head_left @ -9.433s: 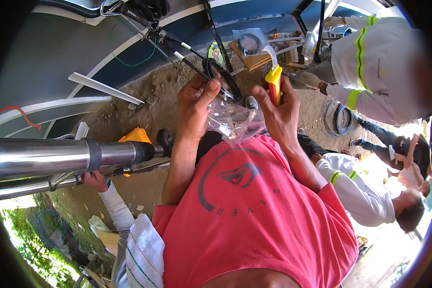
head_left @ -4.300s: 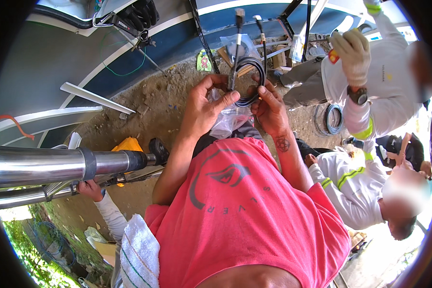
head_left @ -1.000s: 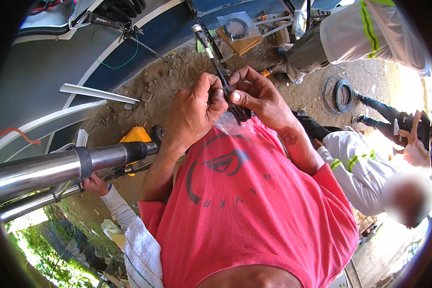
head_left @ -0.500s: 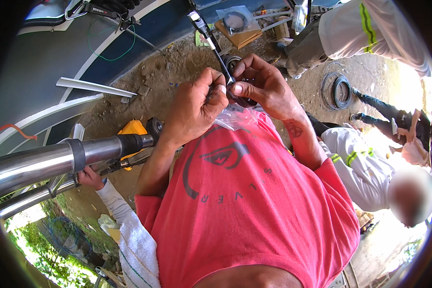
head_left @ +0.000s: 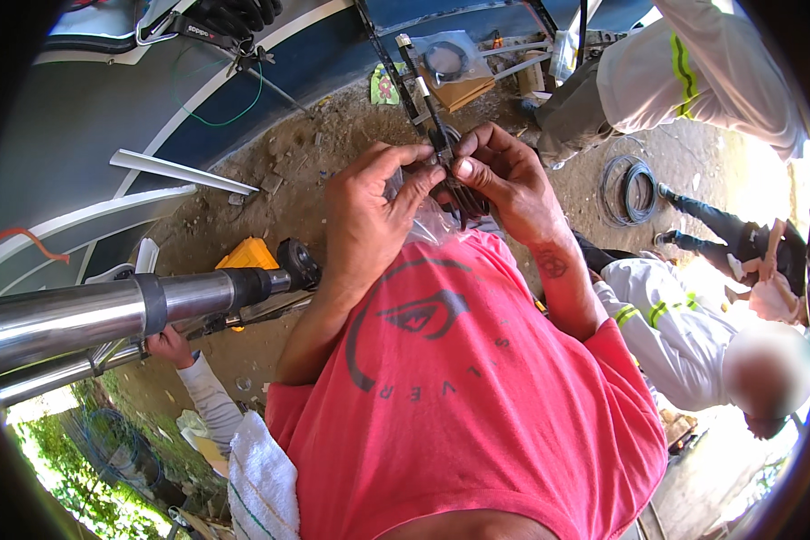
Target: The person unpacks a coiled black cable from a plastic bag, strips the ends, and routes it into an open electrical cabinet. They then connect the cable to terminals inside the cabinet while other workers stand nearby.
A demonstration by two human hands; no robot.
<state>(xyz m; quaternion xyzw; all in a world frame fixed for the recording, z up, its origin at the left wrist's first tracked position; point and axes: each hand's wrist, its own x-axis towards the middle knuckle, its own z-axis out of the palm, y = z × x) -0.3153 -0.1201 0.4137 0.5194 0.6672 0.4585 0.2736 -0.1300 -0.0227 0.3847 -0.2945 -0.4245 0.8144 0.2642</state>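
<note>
In front of my chest a dark cable coil (head_left: pixel 466 200) hangs between my two hands. From it a black cable end (head_left: pixel 434 117) with a white band and a pale connector tip points away from me. My left hand (head_left: pixel 378 193) is closed in a pinch, thumb and fingers meeting at the cable's near part. On the other side my right hand (head_left: pixel 517 184) pinches the same cable between thumb and forefinger, its other fingers curled. A clear plastic bag (head_left: pixel 434 223) hangs beneath the hands against my red shirt (head_left: pixel 477 378); part of the coil is hidden by my fingers.
At left, thick metal poles (head_left: pixel 72 310) jut in, gripped by another person's hand (head_left: pixel 169 346). A yellow object (head_left: pixel 247 255) lies beyond. A cable coil (head_left: pixel 639 191) rests on the dirt ground at right, near people in white shirts. Ahead are a cardboard box (head_left: pixel 459 93) and blue panels.
My left hand's curled fingers have straightened into a pinch nearer the right hand. The connector end has shifted right and downward, and more of the coil shows.
</note>
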